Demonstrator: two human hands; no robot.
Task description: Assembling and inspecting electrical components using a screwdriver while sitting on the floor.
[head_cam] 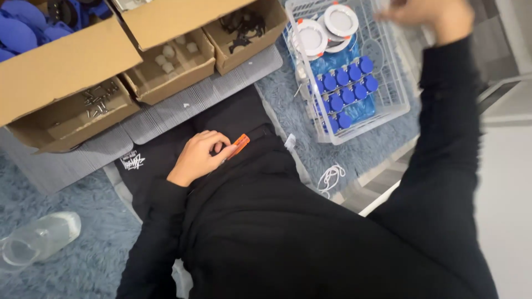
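My left hand [200, 156] rests on my lap, fingers curled around a small orange tool [239, 145]. My right hand [429, 16], blurred, reaches over the white wire basket [400, 99]; I cannot tell its grip. I should go in slowly, clear of the round white fixtures [327, 30] and blue caps [346, 88]. Cardboard boxes [166, 66] crowd the left; a plastic bottle [39, 238] lies on the carpet.

three white round lamps [327, 30], one wire basket [400, 99], one clear bottle [39, 238], one orange tool [239, 145]
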